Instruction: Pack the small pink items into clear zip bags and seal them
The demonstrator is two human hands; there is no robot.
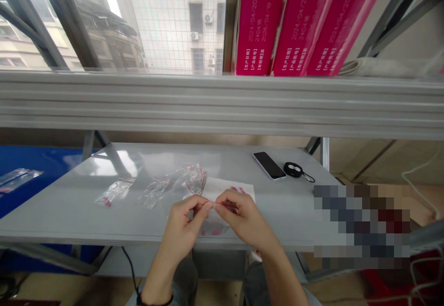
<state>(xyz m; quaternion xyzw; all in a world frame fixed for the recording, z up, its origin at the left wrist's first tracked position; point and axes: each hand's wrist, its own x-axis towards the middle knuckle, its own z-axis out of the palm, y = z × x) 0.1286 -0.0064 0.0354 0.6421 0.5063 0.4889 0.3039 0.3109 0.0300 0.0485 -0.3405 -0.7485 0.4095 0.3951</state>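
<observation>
Both of my hands meet over the near edge of the grey table (69, 204). My left hand (185, 225) and my right hand (243, 218) pinch the top edge of a small clear zip bag (215, 220) with a red seal line; small pink pieces show inside it. Just behind my hands lies a white sheet (222, 188) with a few pink pieces on it. A loose heap of clear zip bags (180, 183) sits behind my left hand, and a single filled bag (114, 192) lies further left.
A black phone (269, 164) and a black round key fob (294, 170) lie at the table's far right. Overhead runs a grey shelf (222, 105) carrying pink boxes (298, 24). A blue surface (41, 167) with clear bags stands at the left.
</observation>
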